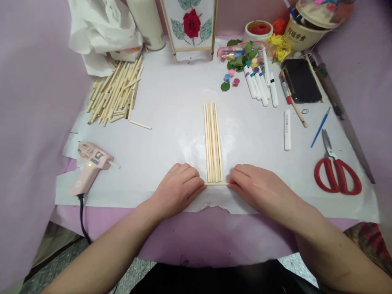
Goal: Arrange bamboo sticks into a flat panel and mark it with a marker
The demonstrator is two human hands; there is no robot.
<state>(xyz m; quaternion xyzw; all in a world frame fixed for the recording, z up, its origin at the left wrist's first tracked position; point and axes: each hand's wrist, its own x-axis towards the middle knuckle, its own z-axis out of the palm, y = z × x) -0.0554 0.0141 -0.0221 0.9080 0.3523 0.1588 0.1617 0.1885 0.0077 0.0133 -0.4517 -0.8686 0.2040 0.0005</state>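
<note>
Several long thin wooden sticks point(213, 143) lie side by side in a narrow row on the white paper. Across their near ends runs one more thin wooden stick point(216, 184), set crosswise. My left hand point(180, 188) is closed on its left end, fingers pinched together. At the other end my right hand point(254, 183) pinches it likewise. The fingertips of both hands are partly hidden. From this view I cannot tell whether the crosswise stick touches the row.
Left are a pink glue gun point(92, 163) with a cord and a heap of wooden sticks point(116, 94). Right lie red-handled scissors point(337, 175), a paintbrush point(320, 127), a white marker point(287, 130) and a phone point(301, 80). A framed rose picture point(190, 28) stands behind.
</note>
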